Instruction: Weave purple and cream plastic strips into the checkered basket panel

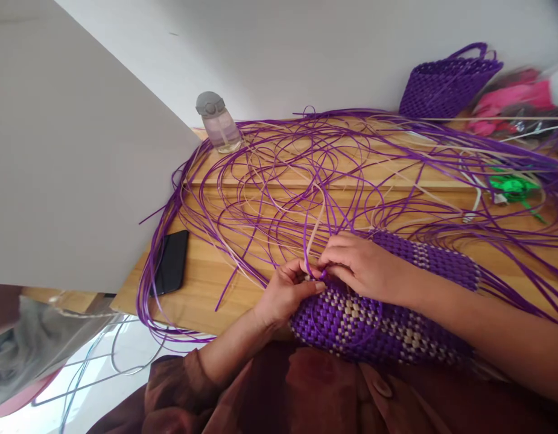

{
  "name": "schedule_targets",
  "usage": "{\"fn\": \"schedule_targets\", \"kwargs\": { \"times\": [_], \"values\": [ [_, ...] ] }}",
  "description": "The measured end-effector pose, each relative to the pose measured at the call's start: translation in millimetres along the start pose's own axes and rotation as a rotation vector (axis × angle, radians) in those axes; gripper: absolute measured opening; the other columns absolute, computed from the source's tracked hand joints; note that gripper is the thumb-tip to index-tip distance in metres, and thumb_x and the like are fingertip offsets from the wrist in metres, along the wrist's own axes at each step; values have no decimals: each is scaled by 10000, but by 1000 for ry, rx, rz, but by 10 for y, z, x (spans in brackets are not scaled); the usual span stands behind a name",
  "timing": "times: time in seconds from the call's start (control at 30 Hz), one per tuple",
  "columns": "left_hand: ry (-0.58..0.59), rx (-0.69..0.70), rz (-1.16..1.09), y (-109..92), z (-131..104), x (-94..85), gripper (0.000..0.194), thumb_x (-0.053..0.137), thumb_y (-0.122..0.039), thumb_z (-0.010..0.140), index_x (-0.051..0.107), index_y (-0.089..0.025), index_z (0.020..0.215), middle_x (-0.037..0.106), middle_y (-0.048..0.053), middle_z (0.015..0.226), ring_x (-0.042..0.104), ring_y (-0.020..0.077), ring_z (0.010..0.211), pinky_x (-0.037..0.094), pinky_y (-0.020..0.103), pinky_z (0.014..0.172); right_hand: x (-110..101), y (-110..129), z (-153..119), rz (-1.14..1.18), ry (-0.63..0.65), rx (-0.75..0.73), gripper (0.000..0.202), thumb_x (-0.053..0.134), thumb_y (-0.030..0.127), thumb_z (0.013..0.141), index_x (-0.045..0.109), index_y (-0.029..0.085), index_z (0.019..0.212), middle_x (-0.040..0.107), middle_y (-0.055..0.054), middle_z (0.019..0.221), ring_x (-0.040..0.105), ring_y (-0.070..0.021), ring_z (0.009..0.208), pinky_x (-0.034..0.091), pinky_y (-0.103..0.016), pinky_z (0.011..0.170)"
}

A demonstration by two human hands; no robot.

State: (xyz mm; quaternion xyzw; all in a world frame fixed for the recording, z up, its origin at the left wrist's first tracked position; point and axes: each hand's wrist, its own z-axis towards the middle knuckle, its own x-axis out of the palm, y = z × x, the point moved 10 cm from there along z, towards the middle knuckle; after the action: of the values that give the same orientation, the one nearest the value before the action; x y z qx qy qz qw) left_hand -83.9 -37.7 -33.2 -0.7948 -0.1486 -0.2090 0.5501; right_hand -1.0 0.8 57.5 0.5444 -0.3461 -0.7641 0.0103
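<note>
A woven piece of purple and beige strips [351,319] lies at the table's front edge, against the lap. My left hand [288,292] pinches a purple strip at the weave's upper left edge, thumb and forefinger pressed together. Close beside it, my right hand [360,265] has its fingers closed on the same small purple loop, the back of the hand facing up. A purple and a beige strip rise from between the fingertips. Long loose strips [269,199] fan out from the weave over the wooden table [206,271].
A black phone [171,262] lies at the left under strips. A clear bottle with a grey lid [219,123] stands at the back left. Toward the back right are a purple woven basket [441,90], pink items [509,102] and a bright green bundle [514,185].
</note>
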Motion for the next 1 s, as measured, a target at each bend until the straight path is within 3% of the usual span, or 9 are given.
{"fn": "schedule_targets", "kwargs": {
  "times": [0.23, 0.43, 0.63, 0.7, 0.8, 0.9, 1.0],
  "values": [
    [-26, -115, -79, 101, -16, -18, 285, 897, -151, 575, 677, -134, 755, 673, -17, 709, 577, 70, 644, 422, 208, 675, -50, 250, -144, -288, -129, -265, 210, 487, 169, 983, 693, 148, 953, 700, -82, 972, 555, -231, 1052, 373, -411, 987],
    [-39, -145, -104, 115, -19, -12, 261, 890, -157, 583, 692, -128, 751, 680, -6, 696, 585, 74, 624, 413, 207, 656, 6, 237, -167, -276, 51, -172, 225, 481, 155, 976, 705, 135, 977, 670, -87, 903, 553, -215, 904, 442, -369, 858],
    [-65, -158, -119, 135, -32, -31, 298, 902, -172, 574, 683, -123, 770, 685, 4, 703, 594, 82, 633, 420, 214, 678, -20, 428, -91, -431, 53, -164, 153, 534, 130, 923, 668, 147, 852, 631, -88, 852, 525, -231, 829, 438, -378, 778],
    [-66, -157, -126, 136, -30, -33, 308, 907, -181, 568, 676, -121, 763, 684, 8, 702, 593, 83, 630, 419, 215, 675, -43, 461, -95, -403, 50, -95, 166, 515, 88, 906, 651, 155, 838, 627, -81, 837, 537, -219, 790, 428, -357, 740],
    [-57, -163, -103, 136, -22, -32, 303, 904, -210, 584, 673, -116, 755, 680, 18, 704, 594, 90, 635, 419, 223, 675, -50, 329, -158, -236, 90, 152, 177, 483, 66, 906, 623, 165, 859, 632, -55, 816, 580, -189, 755, 417, -328, 723],
    [-23, -167, -16, 114, -13, -19, 303, 886, -269, 633, 684, -114, 798, 669, 16, 721, 576, 88, 633, 409, 228, 659, -24, 123, -275, -71, 114, 390, 193, 431, 164, 978, 601, 188, 890, 655, -23, 804, 617, -173, 756, 403, -319, 727],
    [32, -186, 108, 95, -5, -1, 322, 860, -340, 678, 663, -116, 799, 628, -6, 701, 517, 65, 592, 358, 216, 603, 11, 9, -348, 24, 78, 476, 199, 414, 214, 996, 599, 210, 925, 675, -2, 839, 629, -166, 795, 393, -312, 748]
  ]
}}
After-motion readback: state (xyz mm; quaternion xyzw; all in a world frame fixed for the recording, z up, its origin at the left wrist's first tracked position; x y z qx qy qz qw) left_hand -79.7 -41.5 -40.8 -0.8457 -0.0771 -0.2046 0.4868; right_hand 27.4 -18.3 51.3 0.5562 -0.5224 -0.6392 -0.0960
